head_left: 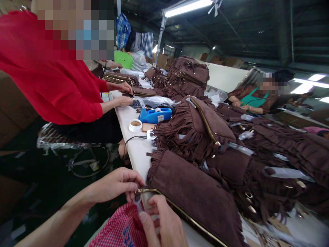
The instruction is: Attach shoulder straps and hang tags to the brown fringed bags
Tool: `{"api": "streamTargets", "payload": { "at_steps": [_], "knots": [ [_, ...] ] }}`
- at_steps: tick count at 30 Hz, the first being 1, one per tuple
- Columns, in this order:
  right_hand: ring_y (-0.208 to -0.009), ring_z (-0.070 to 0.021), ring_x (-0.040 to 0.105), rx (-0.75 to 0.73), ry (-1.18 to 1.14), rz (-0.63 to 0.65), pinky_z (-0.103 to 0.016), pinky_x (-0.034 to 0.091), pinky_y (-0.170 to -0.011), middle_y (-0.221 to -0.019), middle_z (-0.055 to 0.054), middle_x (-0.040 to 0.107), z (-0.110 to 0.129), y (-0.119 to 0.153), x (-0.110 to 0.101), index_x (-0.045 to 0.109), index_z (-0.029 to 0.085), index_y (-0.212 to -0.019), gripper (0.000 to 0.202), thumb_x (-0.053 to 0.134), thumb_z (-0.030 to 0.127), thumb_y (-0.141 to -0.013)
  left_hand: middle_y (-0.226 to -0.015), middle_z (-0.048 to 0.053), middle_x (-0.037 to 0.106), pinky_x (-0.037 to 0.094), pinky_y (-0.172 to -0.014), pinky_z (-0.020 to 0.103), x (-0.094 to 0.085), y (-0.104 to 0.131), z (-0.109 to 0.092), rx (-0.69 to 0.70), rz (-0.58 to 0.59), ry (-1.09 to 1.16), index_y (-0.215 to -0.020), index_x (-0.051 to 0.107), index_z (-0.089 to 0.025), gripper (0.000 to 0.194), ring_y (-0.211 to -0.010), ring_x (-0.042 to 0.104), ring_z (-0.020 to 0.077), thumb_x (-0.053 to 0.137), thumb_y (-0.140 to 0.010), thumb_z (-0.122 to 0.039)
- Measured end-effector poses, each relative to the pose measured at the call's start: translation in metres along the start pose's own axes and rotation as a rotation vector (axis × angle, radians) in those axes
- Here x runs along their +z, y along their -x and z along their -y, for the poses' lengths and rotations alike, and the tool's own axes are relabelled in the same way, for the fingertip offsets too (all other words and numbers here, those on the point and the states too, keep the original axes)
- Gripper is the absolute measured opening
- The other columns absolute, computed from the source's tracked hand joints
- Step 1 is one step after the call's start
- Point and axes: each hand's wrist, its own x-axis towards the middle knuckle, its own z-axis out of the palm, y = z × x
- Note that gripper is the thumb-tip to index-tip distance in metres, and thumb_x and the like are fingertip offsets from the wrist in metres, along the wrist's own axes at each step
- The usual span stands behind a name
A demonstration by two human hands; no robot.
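Left hand [122, 183] has the brown bag [192, 192] pinched by its zipper end [148, 190], can't tell if right hand [168, 219] grips the plastic strip [139, 207]. Probably floppy suede, hold the zipper.

My left hand [122, 185] pinches the zipper end [145, 190] of a brown bag [190, 192]; my right hand [166, 219] is near its four o'clock, a blue tape dispenser [156, 116] at my twelve.

A person in red [69, 91] sits at 10 o'clock, a person in a green apron [254, 99] at 3. A blue tape dispenser [158, 116] stands near the centre; checked clothes [123, 31] hang at 11, a lit lamp [189, 8] at 12.
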Motion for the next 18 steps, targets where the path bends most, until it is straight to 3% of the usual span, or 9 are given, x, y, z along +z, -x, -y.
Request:
{"api": "streamTargets", "payload": {
  "at_steps": [3,7,10,14,18],
  "knots": [
    [-0.066,-0.0209,0.071,0.038,0.019,-0.001,-0.025,0.051,-0.057,-0.078,0.000,0.071,0.010,-0.009,0.005,0.050,0.025,-0.096,0.024,0.064,0.038,-0.083,-0.084,0.002,0.071,0.051,-0.066,0.022,0.008,0.004,-0.005,0.017,0.026,0.040,-0.104,0.066,-0.014,0.026,-0.066,0.062,0.0121,0.060,-0.083,-0.028],
    [-0.064,-0.0199,0.071,-0.019,0.091,-0.028,-0.026,0.050,-0.056,-0.075,0.000,0.069,0.015,-0.013,0.014,0.046,0.024,-0.096,0.010,0.047,0.017,-0.089,-0.088,0.000,0.072,0.051,-0.071,0.021,0.017,0.009,-0.013,0.114,-0.048,-0.250,-0.102,0.068,-0.019,0.022,-0.075,0.064,0.0135,0.052,-0.087,-0.022],
    [-0.065,-0.0231,0.070,-0.043,0.357,-0.075,-0.030,0.053,-0.054,-0.082,-0.006,0.068,0.023,-0.013,0.017,0.050,0.021,-0.096,0.025,0.041,0.004,-0.081,-0.091,0.000,0.073,0.050,-0.076,0.021,0.023,0.014,-0.010,0.205,-0.183,-0.561,-0.101,0.069,-0.023,0.022,-0.082,0.066,0.0160,0.050,-0.090,-0.026],
    [-0.065,-0.0257,0.068,-0.123,0.685,0.081,-0.033,0.054,-0.044,-0.083,-0.008,0.066,0.037,-0.024,0.004,0.056,0.017,-0.100,0.027,0.052,0.005,-0.075,-0.097,-0.001,0.074,0.051,-0.079,0.022,0.023,0.013,0.010,0.260,-0.343,-0.659,-0.106,0.064,-0.027,0.024,-0.086,0.068,0.0191,0.049,-0.088,-0.032],
    [-0.067,-0.0238,0.067,-0.123,0.658,0.216,-0.031,0.056,-0.046,-0.086,-0.008,0.066,0.045,-0.037,-0.018,0.057,0.016,-0.099,0.025,0.060,0.012,-0.075,-0.081,-0.010,0.072,0.050,-0.071,0.020,0.025,0.000,0.022,0.248,-0.459,-0.728,-0.091,0.062,-0.030,0.015,-0.072,0.066,0.0146,0.049,-0.085,-0.034]
  ]
}}
